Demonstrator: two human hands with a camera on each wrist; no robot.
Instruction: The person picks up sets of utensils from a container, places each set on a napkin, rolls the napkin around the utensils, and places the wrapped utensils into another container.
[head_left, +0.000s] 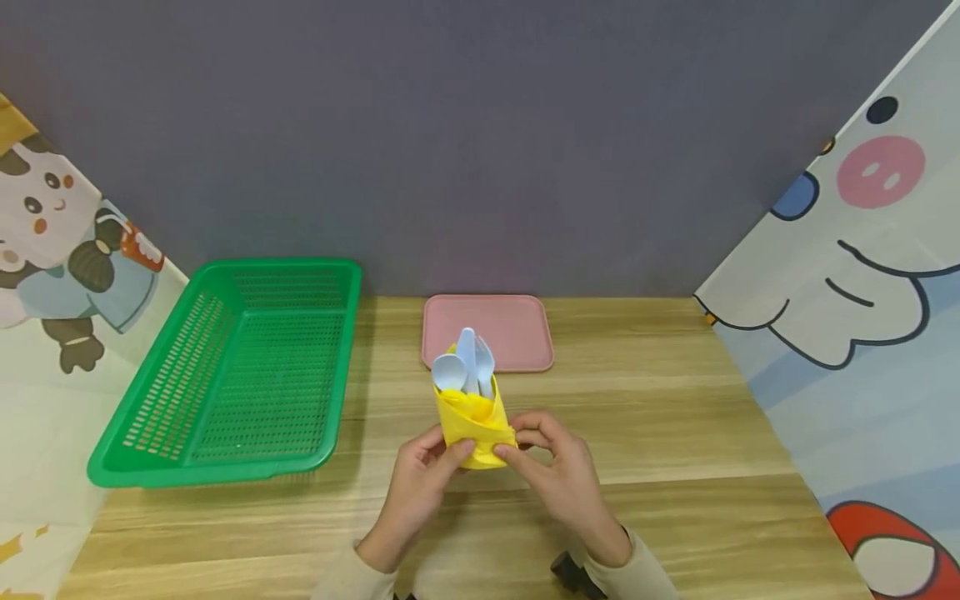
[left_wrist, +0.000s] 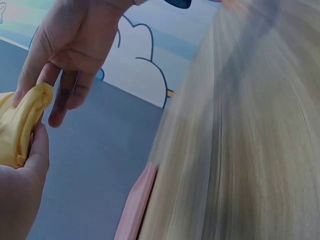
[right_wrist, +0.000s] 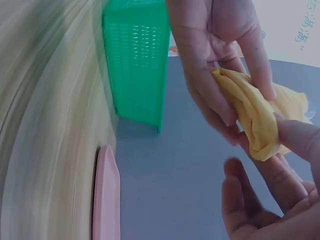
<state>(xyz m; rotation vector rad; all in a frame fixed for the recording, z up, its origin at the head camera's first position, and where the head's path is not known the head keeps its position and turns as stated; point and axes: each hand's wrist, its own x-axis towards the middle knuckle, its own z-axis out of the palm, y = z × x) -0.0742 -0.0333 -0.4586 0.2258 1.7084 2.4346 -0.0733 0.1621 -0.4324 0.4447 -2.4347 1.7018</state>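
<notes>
Both hands hold up a folded yellow napkin (head_left: 480, 421) above the table, in front of the body. A pale spoon (head_left: 449, 372), a knife (head_left: 467, 350) and a fork (head_left: 484, 363) stick out of its upper end; their lower parts are hidden inside. My left hand (head_left: 423, 475) grips the lower left side, thumb in front and fingers behind. On the lower right, my right hand (head_left: 558, 471) pinches the edge between thumb and fingers. The right wrist view shows the napkin's (right_wrist: 255, 115) folded bottom end between both hands.
A green plastic basket (head_left: 341, 367) stands on the left of the wooden table (head_left: 637, 400). Behind the napkin, a pink tray (head_left: 517, 329) lies against the grey back panel (head_left: 480, 150). Cartoon-printed walls flank both sides.
</notes>
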